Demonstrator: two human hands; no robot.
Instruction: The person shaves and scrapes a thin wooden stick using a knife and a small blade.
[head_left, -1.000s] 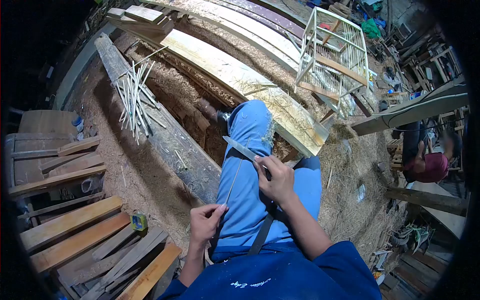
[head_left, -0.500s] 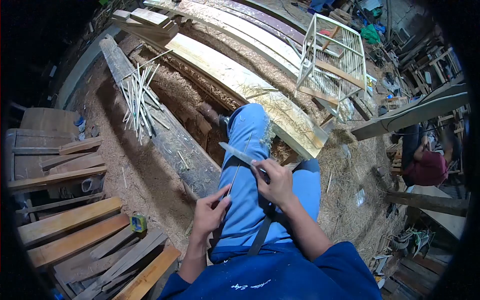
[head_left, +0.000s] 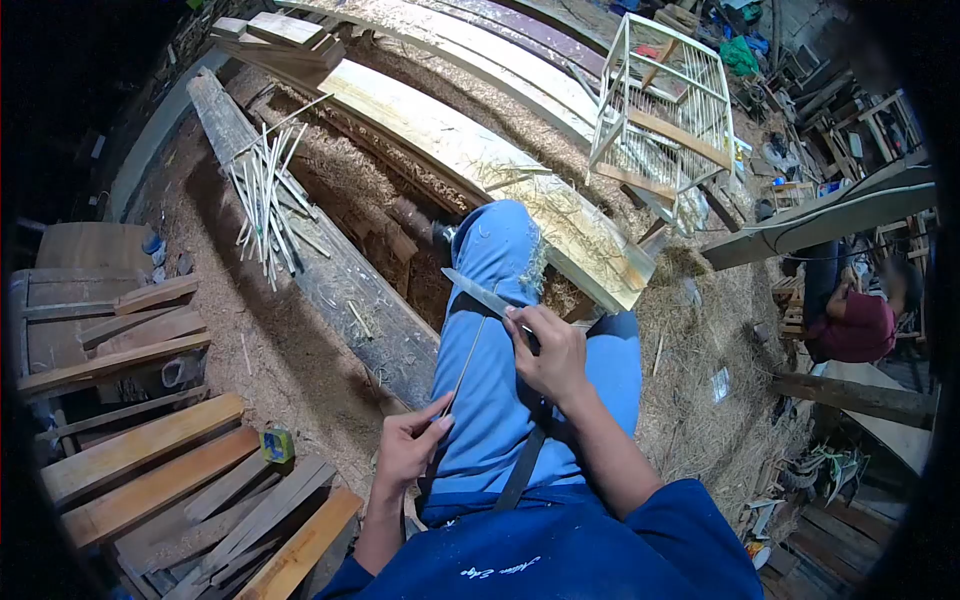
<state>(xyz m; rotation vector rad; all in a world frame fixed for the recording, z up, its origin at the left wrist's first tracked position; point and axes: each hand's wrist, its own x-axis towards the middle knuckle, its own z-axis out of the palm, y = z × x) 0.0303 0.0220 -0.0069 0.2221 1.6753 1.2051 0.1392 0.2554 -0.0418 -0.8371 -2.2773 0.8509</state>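
My right hand [head_left: 546, 350] is closed round the handle of a knife [head_left: 476, 291], whose flat blade points up and to the left over my raised knee. Between the thumb and fingers of my left hand [head_left: 411, 445] is the lower end of a thin stick [head_left: 465, 367]. The stick slants up across my blue trousers [head_left: 497, 240], and its upper part passes at the knife blade. Whether blade and stick touch, I cannot tell. Pale shavings cling to the trousers beside the knee.
A bundle of thin sticks [head_left: 268, 200] lies on a weathered plank [head_left: 345, 290] at the left. A wide pale board [head_left: 440, 130] runs beyond my knee. Behind it stands a slatted wooden cage [head_left: 680, 125]. Cut boards [head_left: 150, 440] lie lower left. Another person [head_left: 855, 325] sits at the right.
My left hand has moved slightly down and left with the stick, whose upper end now shows less beyond the blade. The knife has shifted only a little. The view has tilted slightly.
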